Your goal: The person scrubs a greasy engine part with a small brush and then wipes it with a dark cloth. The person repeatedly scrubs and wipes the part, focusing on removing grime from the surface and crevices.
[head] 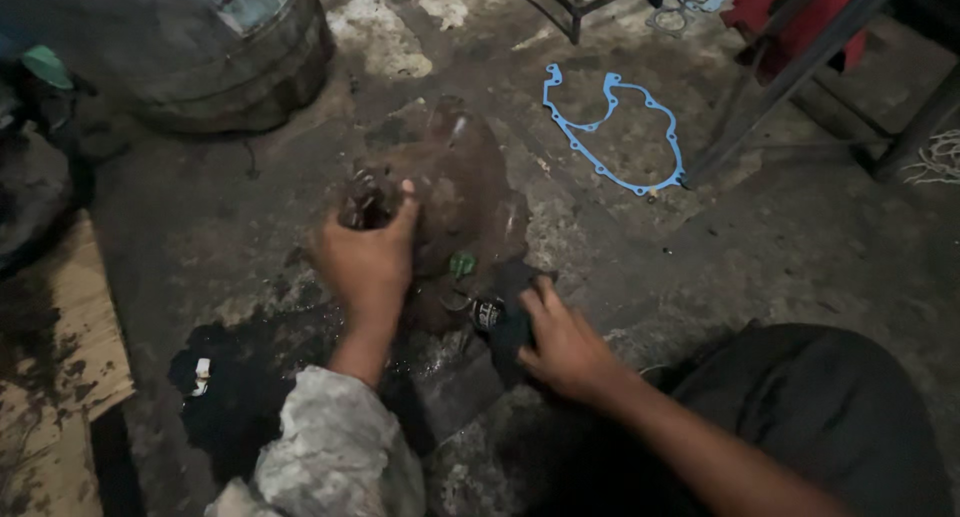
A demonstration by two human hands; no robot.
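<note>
My left hand (365, 257) grips a small dark metal part (366, 199) with its fingers curled around it, above a brownish clear plastic bottle (470, 182) lying on the oily floor. My right hand (560, 342) is closed on a dark rag (515, 297) wrapped about a small dark round piece (487, 314). A green cap (461, 265) lies between the two hands. The left sleeve is pale and stained.
A blue gasket (620, 127) lies on the floor at the upper right. A large drum (200, 47) stands at the upper left. Cardboard (50, 377) lies at the left, metal stand legs (790, 67) at the upper right. A dark oil patch (235, 377) spreads near my left arm.
</note>
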